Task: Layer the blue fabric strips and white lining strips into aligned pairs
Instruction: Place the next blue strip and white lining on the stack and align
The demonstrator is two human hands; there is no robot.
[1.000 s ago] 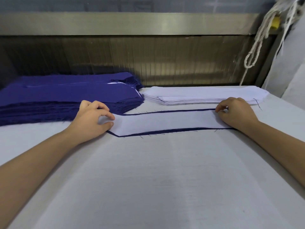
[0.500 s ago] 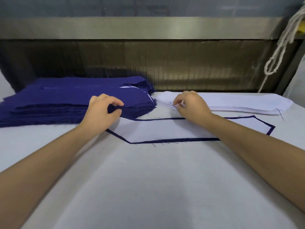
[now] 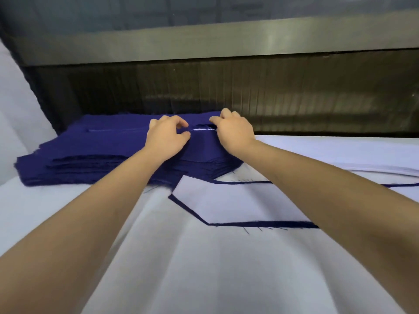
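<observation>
Your left hand (image 3: 167, 137) and right hand (image 3: 234, 132) sit side by side atop the stack of blue fabric strips (image 3: 102, 152) at the far left of the white-covered table (image 3: 204, 275), fingers curled beside a sliver of white (image 3: 203, 129); whether either pinches a strip cannot be told. Just in front, one white lining strip (image 3: 238, 200) lies on a blue strip (image 3: 260, 223) that frames it. The pile of white lining strips (image 3: 340, 152) lies to the right

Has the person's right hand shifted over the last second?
Yes. The right hand went left, from the laid pair's far end, past the white lining stack, onto the blue stack.
</observation>
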